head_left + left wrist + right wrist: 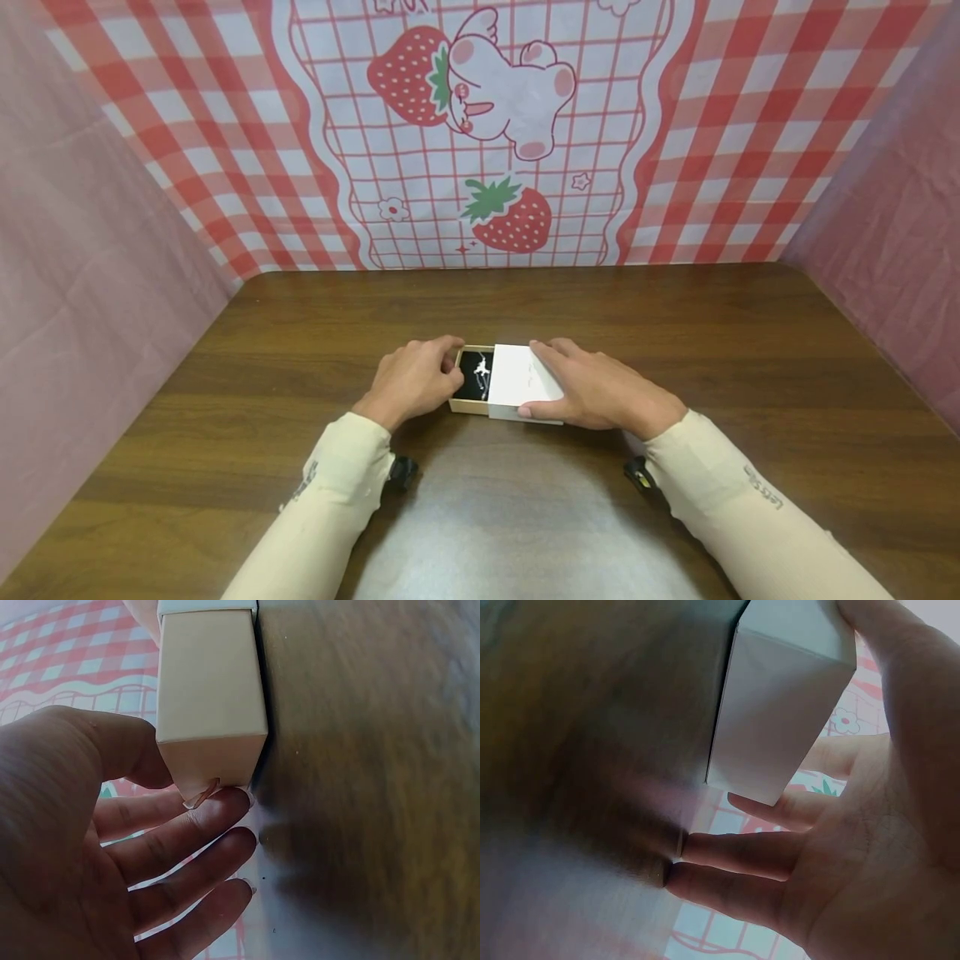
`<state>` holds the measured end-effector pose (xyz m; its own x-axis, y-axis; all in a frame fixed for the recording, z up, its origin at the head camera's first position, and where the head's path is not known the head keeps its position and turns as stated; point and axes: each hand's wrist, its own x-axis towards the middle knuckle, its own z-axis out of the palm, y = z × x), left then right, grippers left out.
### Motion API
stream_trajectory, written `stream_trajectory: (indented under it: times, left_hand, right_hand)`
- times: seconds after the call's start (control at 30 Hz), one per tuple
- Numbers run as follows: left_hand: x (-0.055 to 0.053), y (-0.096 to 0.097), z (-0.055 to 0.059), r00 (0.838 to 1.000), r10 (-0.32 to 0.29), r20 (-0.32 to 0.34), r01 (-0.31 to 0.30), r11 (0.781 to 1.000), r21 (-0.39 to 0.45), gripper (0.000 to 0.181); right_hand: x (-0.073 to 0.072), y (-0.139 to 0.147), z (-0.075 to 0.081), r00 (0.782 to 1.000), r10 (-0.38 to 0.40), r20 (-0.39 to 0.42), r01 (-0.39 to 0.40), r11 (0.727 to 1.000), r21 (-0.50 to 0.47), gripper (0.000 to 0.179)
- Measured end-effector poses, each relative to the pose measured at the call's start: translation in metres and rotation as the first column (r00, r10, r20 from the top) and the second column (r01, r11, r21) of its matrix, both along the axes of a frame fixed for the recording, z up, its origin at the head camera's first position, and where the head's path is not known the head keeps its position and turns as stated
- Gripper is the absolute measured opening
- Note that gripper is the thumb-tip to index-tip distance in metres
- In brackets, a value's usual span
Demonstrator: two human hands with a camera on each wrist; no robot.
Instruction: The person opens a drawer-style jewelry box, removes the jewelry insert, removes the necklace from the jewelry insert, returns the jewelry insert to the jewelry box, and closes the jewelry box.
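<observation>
Left hand (411, 380), fingers spread and curved at a tan rectangular tray's (469, 407) end, pinch unclear, right hand (600, 387) gripping its white cardboard sleeve (513, 375), silver jewellery (482, 369) on black lining (468, 385) inside, brown wood-grain table (480, 517) beneath.

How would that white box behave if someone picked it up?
Its white sleeve is probably stiff, given the crisp edges. The tray, partly out, might slide if tilted. Flat sides suggest it's unlikely to roll.
</observation>
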<state>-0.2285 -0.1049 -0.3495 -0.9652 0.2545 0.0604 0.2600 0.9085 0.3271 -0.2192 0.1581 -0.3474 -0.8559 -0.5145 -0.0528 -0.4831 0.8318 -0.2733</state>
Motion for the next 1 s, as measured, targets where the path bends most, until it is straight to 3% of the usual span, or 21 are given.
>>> stream_trajectory:
  times: [1.0]
  left_hand:
    - [-0.0012, -0.0044, -0.0008, 1.000, 0.000, -0.001, 0.000, 1.000, 0.010, 0.049]
  right_hand:
    - [0.0010, -0.0008, 0.0014, 1.000, -0.017, 0.018, 0.017, 1.000, 0.010, 0.105]
